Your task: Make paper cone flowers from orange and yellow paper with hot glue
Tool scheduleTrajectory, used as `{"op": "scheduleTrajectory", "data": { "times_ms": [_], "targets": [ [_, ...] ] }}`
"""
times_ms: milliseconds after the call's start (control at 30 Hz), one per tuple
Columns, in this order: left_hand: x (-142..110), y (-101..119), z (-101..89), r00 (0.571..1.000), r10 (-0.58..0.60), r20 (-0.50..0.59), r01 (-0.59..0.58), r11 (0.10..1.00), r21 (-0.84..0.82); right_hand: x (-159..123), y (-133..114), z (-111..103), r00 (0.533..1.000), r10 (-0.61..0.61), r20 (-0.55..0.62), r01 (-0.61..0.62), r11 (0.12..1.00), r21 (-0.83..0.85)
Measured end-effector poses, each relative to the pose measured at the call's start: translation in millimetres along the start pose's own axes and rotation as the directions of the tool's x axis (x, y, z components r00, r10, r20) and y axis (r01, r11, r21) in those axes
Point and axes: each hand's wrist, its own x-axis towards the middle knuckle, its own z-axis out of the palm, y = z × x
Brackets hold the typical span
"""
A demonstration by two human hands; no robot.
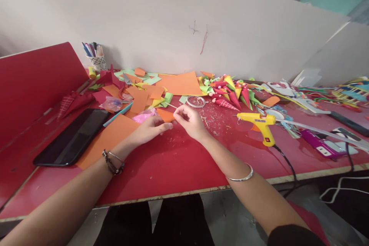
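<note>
My left hand (151, 130) is curled at a small orange paper piece (165, 115) over the table, its thumb stretched along the near edge. My right hand (192, 122) meets the paper's right end in a pinch. A thin pale stick (172, 105) sticks out from those right fingers, pointing up and left; its other end is hidden. Just behind my left hand lies a crumpled pink plastic bag (145, 115). A clear round ring-shaped lid (196, 102) rests beyond my right hand, with small scraps scattered beside it.
A yellow glue gun (261, 125) stands at the right, its black cord (286, 159) running over the table edge. Several small paper cones (230, 90) are heaped at the back. At the left are a black phone (72, 136), an orange sheet (106, 140) and a pen cup (97, 61).
</note>
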Motion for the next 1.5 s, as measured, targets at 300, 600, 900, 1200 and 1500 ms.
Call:
{"op": "scheduleTrajectory", "data": {
  "times_ms": [300,600,900,1200,1500],
  "targets": [
    [3.5,-6.8,3.6,0.999,0.008,-0.04,-0.005,0.998,0.067,-2.9,-6.1,1.1,0.994,0.005,0.113,0.003,0.998,-0.066],
    [4.4,-10.1,4.3,0.997,0.058,-0.059,-0.055,0.997,0.052,-3.0,-10.1,1.9,0.991,-0.019,0.135,0.026,0.998,-0.054],
    [4.5,-10.7,5.6,0.987,0.121,-0.106,-0.107,0.986,0.129,-3.0,-6.8,3.2,0.991,0.021,0.136,-0.027,0.999,0.047],
    [5.6,-10.0,6.4,0.979,0.097,-0.18,-0.063,0.981,0.183,-2.5,-7.5,1.3,0.987,0.037,0.153,-0.026,0.997,-0.068],
    [2.8,2.1,0.9,0.93,0.153,-0.333,-0.078,0.97,0.23,-2.5,-5.2,3.1,0.985,0.038,0.169,-0.013,0.989,-0.147]
  ]
}}
